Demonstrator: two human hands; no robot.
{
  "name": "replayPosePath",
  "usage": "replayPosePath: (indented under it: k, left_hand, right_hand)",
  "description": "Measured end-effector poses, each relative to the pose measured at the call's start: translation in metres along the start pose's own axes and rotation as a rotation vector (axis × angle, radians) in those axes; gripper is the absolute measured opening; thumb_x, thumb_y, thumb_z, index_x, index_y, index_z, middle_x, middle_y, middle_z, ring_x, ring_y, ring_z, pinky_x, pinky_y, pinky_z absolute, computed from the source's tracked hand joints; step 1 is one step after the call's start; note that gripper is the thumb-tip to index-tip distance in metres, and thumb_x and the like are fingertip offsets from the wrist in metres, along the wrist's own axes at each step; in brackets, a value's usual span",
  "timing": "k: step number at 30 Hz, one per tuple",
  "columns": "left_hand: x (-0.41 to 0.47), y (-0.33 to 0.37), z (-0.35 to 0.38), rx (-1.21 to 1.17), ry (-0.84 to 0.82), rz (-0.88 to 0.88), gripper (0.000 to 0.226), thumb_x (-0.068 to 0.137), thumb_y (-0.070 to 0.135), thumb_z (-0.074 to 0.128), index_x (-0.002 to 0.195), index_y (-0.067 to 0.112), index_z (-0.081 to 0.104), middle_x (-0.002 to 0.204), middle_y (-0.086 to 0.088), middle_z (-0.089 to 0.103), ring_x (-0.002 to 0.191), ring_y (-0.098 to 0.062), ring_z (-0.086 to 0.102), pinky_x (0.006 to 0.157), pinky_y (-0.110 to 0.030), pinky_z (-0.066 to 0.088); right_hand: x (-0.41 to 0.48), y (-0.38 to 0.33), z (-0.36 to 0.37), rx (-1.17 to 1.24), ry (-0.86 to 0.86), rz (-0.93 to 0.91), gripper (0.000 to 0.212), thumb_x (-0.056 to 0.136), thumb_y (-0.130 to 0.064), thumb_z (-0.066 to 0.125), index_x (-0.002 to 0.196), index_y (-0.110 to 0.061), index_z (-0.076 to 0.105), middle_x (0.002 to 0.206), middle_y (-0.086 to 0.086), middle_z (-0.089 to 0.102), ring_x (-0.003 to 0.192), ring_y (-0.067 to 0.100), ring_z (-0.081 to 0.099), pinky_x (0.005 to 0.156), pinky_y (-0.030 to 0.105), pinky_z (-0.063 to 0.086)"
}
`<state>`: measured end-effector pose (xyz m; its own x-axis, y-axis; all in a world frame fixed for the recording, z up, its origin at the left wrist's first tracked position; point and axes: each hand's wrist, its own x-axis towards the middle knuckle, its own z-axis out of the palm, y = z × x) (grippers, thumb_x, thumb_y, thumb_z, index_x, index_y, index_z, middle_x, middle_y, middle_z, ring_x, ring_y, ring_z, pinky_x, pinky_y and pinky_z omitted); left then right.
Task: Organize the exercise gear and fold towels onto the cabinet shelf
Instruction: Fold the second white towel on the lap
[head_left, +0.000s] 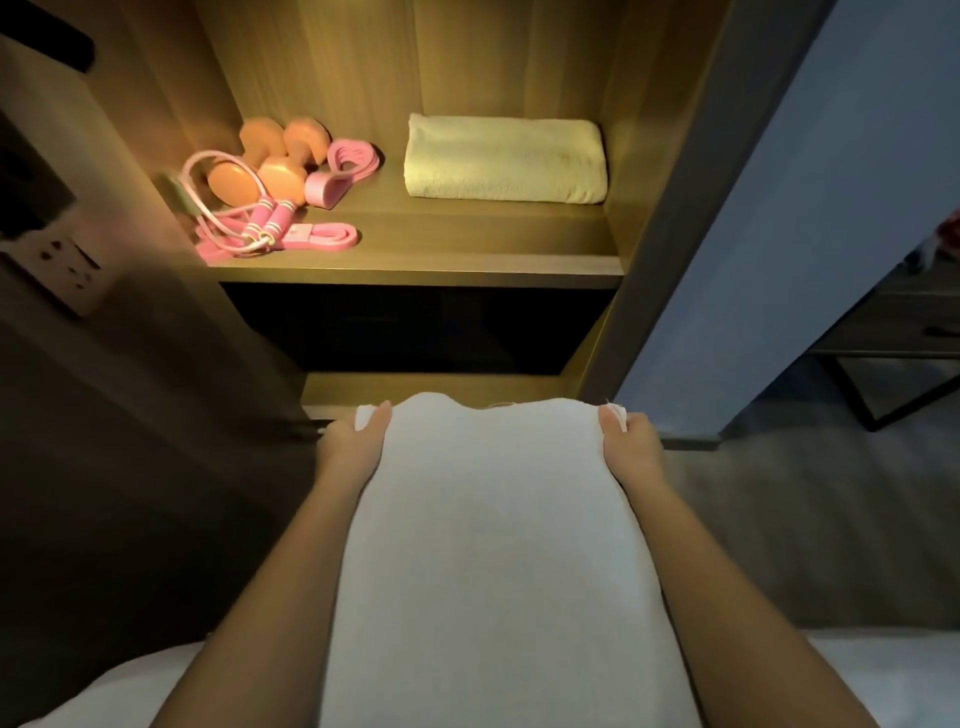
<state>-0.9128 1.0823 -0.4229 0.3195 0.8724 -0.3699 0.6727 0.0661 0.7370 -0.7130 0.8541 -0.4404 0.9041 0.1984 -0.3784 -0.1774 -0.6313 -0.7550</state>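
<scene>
Head view: the left hand (349, 447) and the right hand (632, 441) each pinch one far corner of the white towel (498, 519). The thumbs lie on top and the fingers are hidden under the cloth. The towel occupies the lower centre of the frame, spread between the hands and running back toward the person. Gripping both corners holds the far edge level and taut, which probably prepares a fold.

The lit cabinet shelf (467, 244) is in the upper centre. The gear is grouped at its left end: orange dumbbells (275, 166), pink jump rope (267, 215) and pink resistance bands (356, 156), touching one another. A folded yellow towel (504, 158) lies well apart at the right end. This split reserves the right side for linen, so the white towel probably belongs on or just beside the yellow one.
</scene>
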Motion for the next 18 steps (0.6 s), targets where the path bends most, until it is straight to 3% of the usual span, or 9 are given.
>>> replayPosePath:
  k: [3,6,8,10,13,16,18]
  left_hand:
    - [-0.012,0.003,-0.009,-0.196,0.094,0.272,0.028,0.097,0.040,0.051,0.091,0.013,0.057,0.084,-0.007,0.061,0.082,-0.022,0.061,0.064,-0.032,0.047]
    - [-0.007,0.010,-0.012,-0.263,0.117,0.394,0.027,0.098,0.037,0.051,0.092,0.011,0.056,0.086,-0.011,0.060,0.078,-0.018,0.060,0.062,-0.031,0.046]
    - [0.005,0.010,-0.007,-0.178,0.013,0.278,0.028,0.099,0.036,0.050,0.102,0.010,0.059,0.093,-0.010,0.062,0.092,-0.024,0.062,0.069,-0.033,0.048]
    - [0.014,0.008,-0.003,-0.128,-0.141,0.009,0.040,0.098,0.039,0.051,0.123,0.008,0.058,0.109,-0.010,0.063,0.102,-0.031,0.060,0.084,-0.039,0.050]
    - [0.022,0.007,-0.007,-0.267,-0.343,-0.342,0.048,0.092,0.045,0.061,0.124,0.009,0.060,0.100,-0.006,0.070,0.091,-0.026,0.064,0.075,-0.035,0.048]
    - [0.033,0.007,-0.015,-0.305,-0.491,-0.412,0.041,0.085,0.042,0.070,0.111,0.010,0.067,0.091,-0.009,0.076,0.090,-0.026,0.069,0.070,-0.035,0.051]
    - [0.039,0.007,-0.020,-0.313,-0.534,-0.410,0.043,0.081,0.038,0.074,0.114,0.010,0.067,0.096,-0.010,0.076,0.090,-0.026,0.070,0.068,-0.036,0.053]
  right_hand:
    - [-0.009,0.002,-0.003,0.197,0.128,-0.165,0.027,0.099,-0.046,0.042,0.116,-0.024,0.045,0.104,-0.003,0.059,0.090,0.013,0.056,0.068,0.028,0.042]
    - [-0.010,-0.004,-0.008,0.265,0.179,-0.250,0.023,0.098,-0.048,0.044,0.113,-0.030,0.043,0.101,-0.011,0.057,0.091,0.009,0.056,0.067,0.024,0.042]
    - [-0.006,-0.008,-0.007,0.204,0.069,-0.119,0.026,0.099,-0.047,0.043,0.111,-0.025,0.045,0.104,-0.001,0.058,0.089,0.013,0.056,0.065,0.027,0.043]
    - [-0.002,-0.007,-0.006,0.140,-0.087,0.119,0.032,0.098,-0.050,0.044,0.105,-0.020,0.050,0.101,0.004,0.060,0.088,0.020,0.059,0.065,0.031,0.047]
    - [0.005,-0.006,-0.014,0.259,-0.256,0.334,0.039,0.093,-0.050,0.055,0.108,-0.014,0.062,0.103,0.008,0.068,0.096,0.028,0.064,0.088,0.045,0.054]
    - [0.013,-0.009,-0.029,0.338,-0.370,0.420,0.038,0.086,-0.040,0.070,0.110,-0.011,0.064,0.104,0.012,0.071,0.099,0.030,0.066,0.093,0.046,0.053]
    - [0.017,-0.010,-0.037,0.362,-0.419,0.480,0.039,0.083,-0.034,0.074,0.111,-0.010,0.065,0.105,0.013,0.072,0.099,0.029,0.067,0.094,0.046,0.052]
